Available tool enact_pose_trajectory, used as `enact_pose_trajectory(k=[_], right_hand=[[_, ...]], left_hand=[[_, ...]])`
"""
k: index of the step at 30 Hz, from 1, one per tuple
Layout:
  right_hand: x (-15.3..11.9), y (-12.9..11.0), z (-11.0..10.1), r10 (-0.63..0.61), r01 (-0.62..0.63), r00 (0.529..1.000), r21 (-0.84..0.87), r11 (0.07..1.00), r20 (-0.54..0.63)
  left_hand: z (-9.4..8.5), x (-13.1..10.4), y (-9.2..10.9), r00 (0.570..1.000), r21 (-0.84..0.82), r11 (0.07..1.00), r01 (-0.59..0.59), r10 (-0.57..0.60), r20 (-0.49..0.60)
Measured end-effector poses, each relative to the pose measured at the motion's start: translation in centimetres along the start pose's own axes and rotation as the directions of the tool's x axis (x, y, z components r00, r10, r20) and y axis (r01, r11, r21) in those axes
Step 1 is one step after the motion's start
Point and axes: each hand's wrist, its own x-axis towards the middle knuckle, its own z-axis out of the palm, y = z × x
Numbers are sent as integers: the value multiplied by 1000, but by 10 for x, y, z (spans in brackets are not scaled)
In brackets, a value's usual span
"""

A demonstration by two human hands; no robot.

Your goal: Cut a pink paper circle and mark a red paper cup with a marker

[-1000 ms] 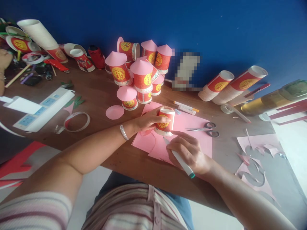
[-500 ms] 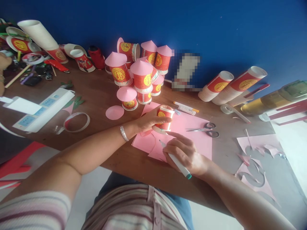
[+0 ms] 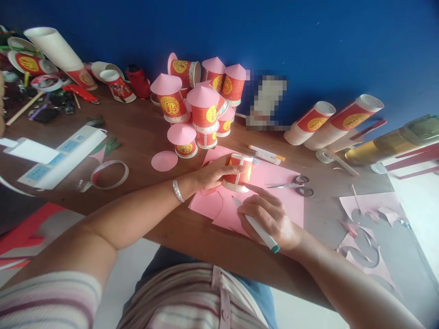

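We have the cup (image 3: 236, 180) in our left hand (image 3: 216, 173) over the paper (image 3: 270, 172) at centre, the pen (image 3: 258, 229) in our right hand (image 3: 270, 217) just below it, scissors (image 3: 297, 185) across the paper's right edge, scraps (image 3: 356, 204) at right, the power strip (image 3: 73, 153) at left, and the cup cluster (image 3: 206, 118) behind, upper centre.

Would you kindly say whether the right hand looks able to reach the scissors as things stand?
Probably yes: the scissors lie near the right hand, with nothing covering them, though it holds a marker.

Brown table (image 3: 135, 125), power strip (image 3: 73, 153), pink paper (image 3: 263, 177)
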Motion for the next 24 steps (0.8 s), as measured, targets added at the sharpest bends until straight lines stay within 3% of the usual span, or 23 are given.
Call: enact_pose_trajectory(k=[11,24], right_hand=[[0,6,-8,56,-66,996,-143,988,-67],[-3,8,-6,61,-64,998,-168,984,-25]], left_hand=[[0,-2,1,999,31,999,20,-20,29],[-3,0,-2,999,-7,999,31,-31,36]])
